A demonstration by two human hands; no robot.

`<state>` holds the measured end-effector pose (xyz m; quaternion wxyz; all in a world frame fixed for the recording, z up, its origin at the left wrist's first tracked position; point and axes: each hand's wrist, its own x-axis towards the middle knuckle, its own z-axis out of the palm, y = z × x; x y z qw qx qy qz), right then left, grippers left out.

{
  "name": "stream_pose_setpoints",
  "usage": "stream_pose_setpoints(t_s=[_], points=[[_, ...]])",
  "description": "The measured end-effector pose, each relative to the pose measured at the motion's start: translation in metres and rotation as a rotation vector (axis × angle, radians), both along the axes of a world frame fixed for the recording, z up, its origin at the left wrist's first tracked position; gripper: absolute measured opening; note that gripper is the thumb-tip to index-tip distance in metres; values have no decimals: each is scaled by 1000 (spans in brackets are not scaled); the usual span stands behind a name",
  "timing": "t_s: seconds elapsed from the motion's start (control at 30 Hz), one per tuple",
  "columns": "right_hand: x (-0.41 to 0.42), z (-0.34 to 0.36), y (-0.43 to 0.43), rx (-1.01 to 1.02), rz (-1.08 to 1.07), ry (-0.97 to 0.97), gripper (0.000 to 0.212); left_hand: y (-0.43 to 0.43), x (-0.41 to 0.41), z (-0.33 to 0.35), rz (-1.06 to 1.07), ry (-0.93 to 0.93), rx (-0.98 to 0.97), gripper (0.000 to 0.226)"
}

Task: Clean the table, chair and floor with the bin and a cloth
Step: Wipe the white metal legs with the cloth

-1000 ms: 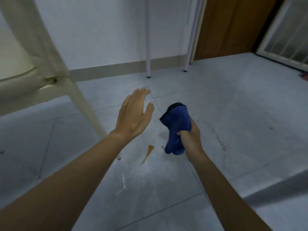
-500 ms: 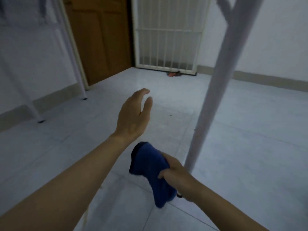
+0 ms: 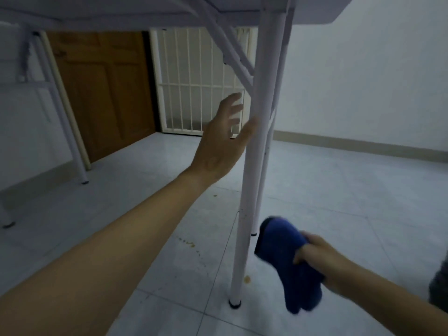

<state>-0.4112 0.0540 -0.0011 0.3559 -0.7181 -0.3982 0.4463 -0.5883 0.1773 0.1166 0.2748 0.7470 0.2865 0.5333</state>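
I look out from below the white table [image 3: 169, 10], whose underside fills the top of the view. My left hand [image 3: 224, 137] is raised with its fingers spread, its thumb side against the near white table leg [image 3: 254, 166]. My right hand [image 3: 320, 259] grips a bunched blue cloth [image 3: 288, 260] low on the right, just right of that leg and above the floor. Small brown drips and spots [image 3: 191, 244] mark the pale floor tiles [image 3: 145, 214] left of the leg, and one spot [image 3: 246, 278] lies by the leg's foot. No bin or chair shows.
A diagonal brace [image 3: 232, 54] joins the near leg to the table frame. Other table legs [image 3: 68, 132] stand at the left by the wall. A wooden door [image 3: 104, 93] and a barred white gate [image 3: 196, 88] are behind. A dark object [image 3: 440, 282] sits at the right edge.
The view has swung right and up, from the stained floor by the chair to under the table. My left hand has risen to the table leg; my right hand still holds the cloth.
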Motion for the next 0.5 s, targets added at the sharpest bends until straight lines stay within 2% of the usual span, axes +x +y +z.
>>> stream_pose_setpoints(t_s=[0.07, 0.17, 0.27, 0.33, 0.4, 0.5], points=[[-9, 26, 12, 239, -118, 2, 48, -2, -3, 10, 10, 45, 4, 73], [-28, 71, 37, 600, -263, 47, 41, -4, -1, 34, -20, 106, -20, 76], [-61, 89, 57, 802, -260, 40, 54, -5, 9, 59, -50, 157, -44, 49], [-77, 63, 62, 838, -211, -75, 55, -1, 18, 66, -51, 183, -30, 29], [-80, 23, 60, 731, -164, -133, 46, -1, 22, 64, -69, 188, -35, 13], [-69, -15, 54, 506, -105, -47, 35, -3, 21, 64, -111, 188, -57, 8]])
